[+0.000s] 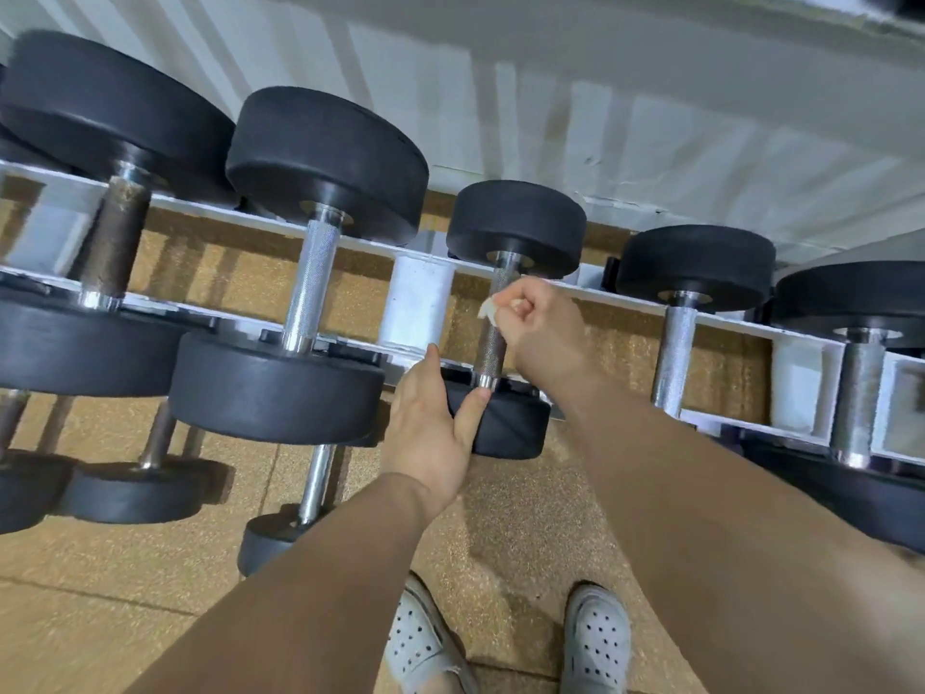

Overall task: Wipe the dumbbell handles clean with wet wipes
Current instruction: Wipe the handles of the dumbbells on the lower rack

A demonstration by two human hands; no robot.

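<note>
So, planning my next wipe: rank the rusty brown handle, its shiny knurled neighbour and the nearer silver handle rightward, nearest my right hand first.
1. Silver knurled handle, right of the right hand.
2. Shiny knurled handle, left.
3. Rusty brown handle, far left.

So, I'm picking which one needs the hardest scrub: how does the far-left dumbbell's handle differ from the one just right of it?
The far-left handle is brown and rough-looking, as if rusted. Its neighbour's handle is bright silver with clean, visible knurling. The far-left handle also looks thicker than the neighbour's handle. Both lie across the rails of the white rack.
</note>
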